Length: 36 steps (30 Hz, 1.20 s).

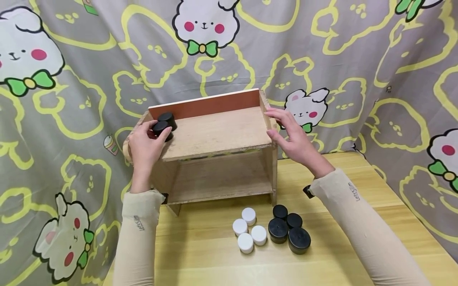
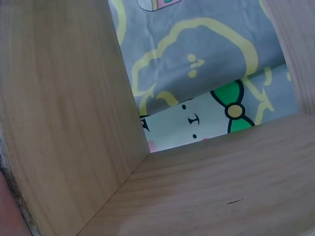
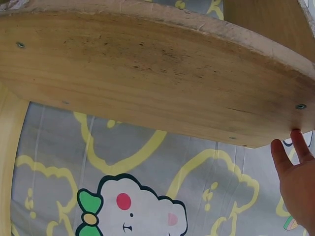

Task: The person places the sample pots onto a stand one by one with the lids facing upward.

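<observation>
My left hand (image 1: 144, 145) is at the left end of a small wooden shelf (image 1: 222, 129) in the head view. Its thumb and fingers pinch a round black cap (image 1: 160, 126) on the top board. Right behind that one, against the back strip, stands another black cap (image 1: 167, 117). At the shelf's right end, my right hand (image 1: 295, 139) rests its extended fingertips on the side panel (image 3: 162, 64). The right wrist view shows two of its fingers (image 3: 281, 157) at the panel's edge. Only a sliver of the left hand (image 2: 9, 211) shows in the left wrist view.
On the wooden table (image 1: 200, 254) before the shelf, several white caps (image 1: 245, 242) sit in a cluster. Beside them stand several black caps (image 1: 299, 240) of two sizes. The shelf's lower board (image 1: 222, 180) lies under the top one. A patterned curtain (image 1: 229, 71) hangs behind.
</observation>
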Tool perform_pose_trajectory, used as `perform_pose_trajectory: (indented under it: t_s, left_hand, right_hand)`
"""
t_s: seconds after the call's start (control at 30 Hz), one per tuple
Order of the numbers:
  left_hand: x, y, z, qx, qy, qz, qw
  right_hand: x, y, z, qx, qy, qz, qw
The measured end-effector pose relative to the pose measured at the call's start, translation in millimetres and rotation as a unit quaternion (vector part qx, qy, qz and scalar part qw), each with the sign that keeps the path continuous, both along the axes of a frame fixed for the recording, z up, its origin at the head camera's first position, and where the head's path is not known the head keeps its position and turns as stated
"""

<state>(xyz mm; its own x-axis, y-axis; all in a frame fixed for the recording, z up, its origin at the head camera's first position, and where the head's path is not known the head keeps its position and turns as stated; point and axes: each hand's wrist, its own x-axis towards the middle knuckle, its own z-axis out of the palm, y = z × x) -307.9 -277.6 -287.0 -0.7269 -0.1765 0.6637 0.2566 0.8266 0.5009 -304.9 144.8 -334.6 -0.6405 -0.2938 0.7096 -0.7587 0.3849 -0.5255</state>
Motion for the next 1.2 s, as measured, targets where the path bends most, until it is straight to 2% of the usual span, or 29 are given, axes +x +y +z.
perform_pose_trajectory:
  t_s: [0.2,0.8,1.07,1.2]
  left_hand:
    - [2.2,-0.4,-1.8,-0.008,0.019,0.014,0.9997]
    - [-0.6,1.7,-4.2,0.001,0.067,0.017,0.9976]
    - [-1.7,2.6,-5.2,-0.006,0.115,0.017,0.9932]
    - [-0.8,0.2,-4.1,0.007,0.14,0.004,0.9901]
  right_hand:
    - [0.4,-2.5,0.2,0.0,-0.001,0.001,1.0]
    - [2.6,-3.5,2.7,-0.01,-0.003,0.004,0.9999]
    - [0.3,-3.4,2.7,-0.01,0.001,0.005,0.9999]
    - [-0.7,-4.4,1.5,-0.009,0.0,0.004,0.9999]
